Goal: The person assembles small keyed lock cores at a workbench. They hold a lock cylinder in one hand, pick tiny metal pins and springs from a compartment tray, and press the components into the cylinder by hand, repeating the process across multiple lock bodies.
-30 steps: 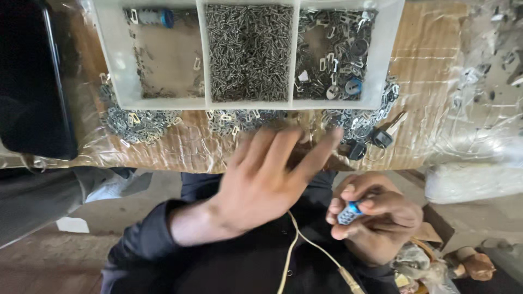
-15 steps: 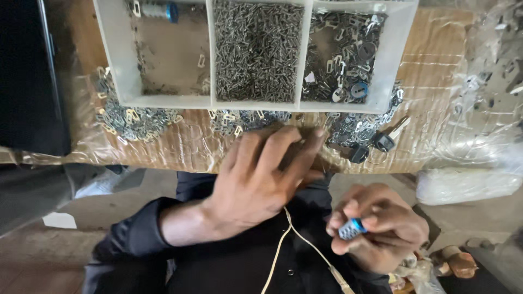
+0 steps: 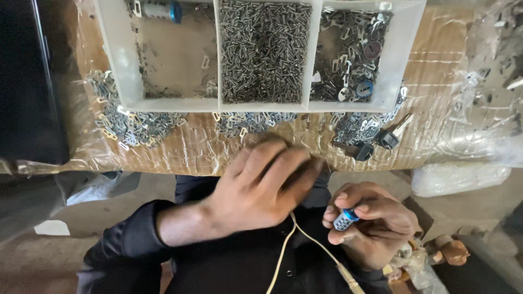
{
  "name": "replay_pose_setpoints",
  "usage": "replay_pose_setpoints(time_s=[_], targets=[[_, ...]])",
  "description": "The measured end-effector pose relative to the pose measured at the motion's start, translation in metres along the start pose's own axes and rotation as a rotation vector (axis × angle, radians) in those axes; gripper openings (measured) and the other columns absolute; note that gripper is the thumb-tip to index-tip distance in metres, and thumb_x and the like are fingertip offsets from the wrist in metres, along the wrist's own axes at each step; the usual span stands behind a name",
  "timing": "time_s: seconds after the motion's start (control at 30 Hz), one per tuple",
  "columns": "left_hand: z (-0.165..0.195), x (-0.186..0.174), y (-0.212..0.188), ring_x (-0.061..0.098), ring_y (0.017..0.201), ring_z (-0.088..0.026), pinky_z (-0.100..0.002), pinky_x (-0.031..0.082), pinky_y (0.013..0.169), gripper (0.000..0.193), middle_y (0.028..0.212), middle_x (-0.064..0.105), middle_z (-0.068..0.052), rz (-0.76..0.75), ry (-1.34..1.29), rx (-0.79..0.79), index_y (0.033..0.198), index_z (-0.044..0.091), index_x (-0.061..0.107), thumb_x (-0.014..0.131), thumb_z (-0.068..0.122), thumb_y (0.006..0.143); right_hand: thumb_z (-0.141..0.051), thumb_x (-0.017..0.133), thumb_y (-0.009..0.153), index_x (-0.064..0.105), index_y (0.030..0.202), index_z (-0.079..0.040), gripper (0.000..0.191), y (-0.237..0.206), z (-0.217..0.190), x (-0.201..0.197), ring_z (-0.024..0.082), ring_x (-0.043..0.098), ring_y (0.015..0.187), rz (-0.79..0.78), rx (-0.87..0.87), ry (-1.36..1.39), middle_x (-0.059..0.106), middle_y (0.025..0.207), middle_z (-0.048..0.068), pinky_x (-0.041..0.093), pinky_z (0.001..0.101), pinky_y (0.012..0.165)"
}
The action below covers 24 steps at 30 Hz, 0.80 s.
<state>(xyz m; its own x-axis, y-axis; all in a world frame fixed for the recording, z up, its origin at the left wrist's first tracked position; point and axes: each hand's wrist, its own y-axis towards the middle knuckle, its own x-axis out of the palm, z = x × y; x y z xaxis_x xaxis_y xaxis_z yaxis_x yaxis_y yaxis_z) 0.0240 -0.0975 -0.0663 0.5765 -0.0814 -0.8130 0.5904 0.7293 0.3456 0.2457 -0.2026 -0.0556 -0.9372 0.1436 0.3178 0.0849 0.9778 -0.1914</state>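
Seen from above, the left hand (image 3: 261, 188) reached forward with its fingers spread and slightly blurred, holding nothing, its fingertips at the near edge of the desk (image 3: 436, 71) just short of loose metal clips (image 3: 253, 121) scattered there. The right hand (image 3: 373, 223) stayed lower, near the person's lap, its fingers and thumb closed around a small cylindrical part with a blue end (image 3: 345, 219), pinched between thumb and forefinger. The two hands were apart, the left over the desk edge and the right well below it.

A pale cord (image 3: 305, 239) ran down across the person's dark sleeve and shirt between the hands. On the desk, which was wrapped in crinkled clear plastic over brown board, stood a white tray (image 3: 215, 65) with three compartments: the left one nearly bare except for a metal cylinder with a blue cap (image 3: 159, 10), the middle one heaped with small dark metal pins (image 3: 264, 49), the right one holding mixed clips and round pieces (image 3: 351, 60). More clips (image 3: 122, 117) lay in a pile beside the tray's left corner, and two small black parts (image 3: 376, 144) sat near its right corner. A dark panel (image 3: 27, 81) bordered the desk on the left.
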Motion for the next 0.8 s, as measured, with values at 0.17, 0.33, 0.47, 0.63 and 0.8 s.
replay_pose_setpoints(time_s=[0.17, 0.33, 0.47, 0.63, 0.8], targets=[[-0.011, -0.024, -0.025, 0.067, 0.099, -0.021, -0.033, 0.057, 0.084, 0.023, 0.113, 0.069, -0.005, 0.084, -0.311, -0.118, 0.117, 0.008, 0.075, 0.081, 0.008, 0.095, 0.005, 0.082, 0.087, 0.066, 0.125, 0.002, 0.041, 0.004, 0.013, 0.013, 0.028, 0.077, 0.092, 0.062, 0.123, -0.041, 0.067, 0.124, 0.028, 0.070, 0.0347, 0.074], [-0.002, -0.037, -0.025, 0.071, 0.100, -0.019, -0.033, 0.057, 0.087, 0.032, 0.112, 0.072, -0.004, 0.133, -0.795, -0.257, 0.116, 0.010, 0.072, 0.088, 0.002, 0.089, 0.005, 0.083, 0.087, 0.065, 0.124, 0.005, 0.041, 0.008, 0.023, 0.023, 0.025, 0.075, 0.101, -0.036, 0.165, -0.073, 0.065, 0.128, 0.028, 0.068, 0.0308, 0.082], [-0.003, -0.033, -0.017, 0.068, 0.092, -0.022, -0.037, 0.056, 0.085, 0.030, 0.106, 0.070, -0.007, 0.147, -0.608, -0.170, 0.109, 0.005, 0.071, 0.088, 0.005, 0.084, 0.006, 0.081, 0.087, 0.069, 0.120, 0.007, 0.035, 0.012, 0.020, 0.026, 0.021, 0.076, 0.091, -0.034, 0.136, -0.117, 0.066, 0.127, 0.027, 0.067, 0.0267, 0.078], [-0.013, -0.047, -0.032, 0.065, 0.093, -0.025, -0.036, 0.056, 0.082, 0.034, 0.106, 0.064, -0.010, 0.072, -0.512, -0.104, 0.111, 0.002, 0.069, 0.086, 0.003, 0.081, 0.007, 0.083, 0.085, 0.071, 0.119, 0.008, 0.036, 0.015, 0.021, 0.036, 0.019, 0.077, 0.089, -0.113, 0.181, -0.149, 0.068, 0.120, 0.026, 0.067, 0.0267, 0.077], [-0.013, -0.055, -0.054, 0.043, 0.072, -0.023, -0.033, 0.038, 0.066, 0.028, 0.089, 0.051, -0.007, -0.126, -1.229, -0.657, 0.106, 0.003, 0.066, 0.079, -0.007, 0.084, 0.007, 0.079, 0.091, 0.075, 0.118, 0.002, 0.028, 0.030, 0.034, 0.042, 0.025, 0.077, 0.097, -0.460, 0.129, -0.026, 0.068, 0.114, 0.020, 0.070, 0.0280, 0.079]])
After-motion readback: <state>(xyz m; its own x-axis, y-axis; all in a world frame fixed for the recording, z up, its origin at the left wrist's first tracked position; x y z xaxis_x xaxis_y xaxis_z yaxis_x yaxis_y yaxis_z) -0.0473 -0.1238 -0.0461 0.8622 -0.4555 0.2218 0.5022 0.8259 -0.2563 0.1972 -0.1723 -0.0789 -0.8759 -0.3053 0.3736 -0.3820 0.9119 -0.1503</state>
